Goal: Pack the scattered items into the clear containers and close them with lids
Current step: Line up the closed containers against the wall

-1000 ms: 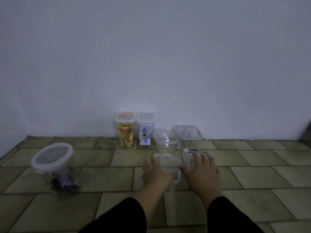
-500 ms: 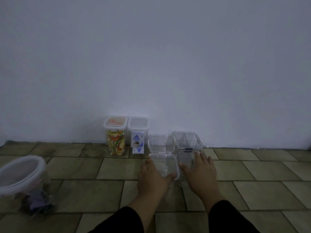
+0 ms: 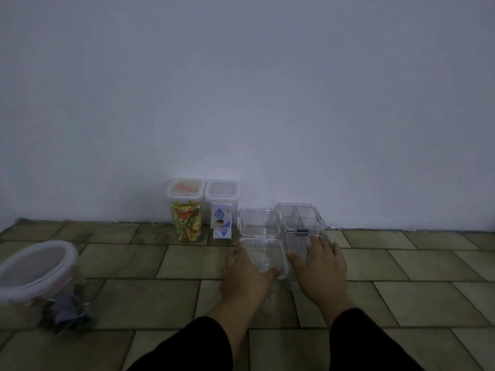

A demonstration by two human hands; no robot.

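Observation:
Two clear square containers stand side by side on the tiled floor in front of me. My left hand point(image 3: 247, 271) grips the near left container point(image 3: 263, 251), thumb at its near right corner. My right hand point(image 3: 318, 266) lies flat with spread fingers on the near right container point(image 3: 298, 241), which has a dark clip at its far edge. Behind them, against the wall, stand another clear square container point(image 3: 258, 222) and a divided clear container point(image 3: 300, 215). All look empty.
Two tall lidded containers stand at the wall: one with colourful packets point(image 3: 186, 210), one with a blue and white packet point(image 3: 221, 208). A round lidded jar point(image 3: 40, 279) with dark items stands at the left edge. The white wall point(image 3: 267, 103) bounds the floor.
Both hands and the two near containers have moved away from me towards the wall, up against the two back containers. The view has shifted right, so the round jar lies nearer the left edge.

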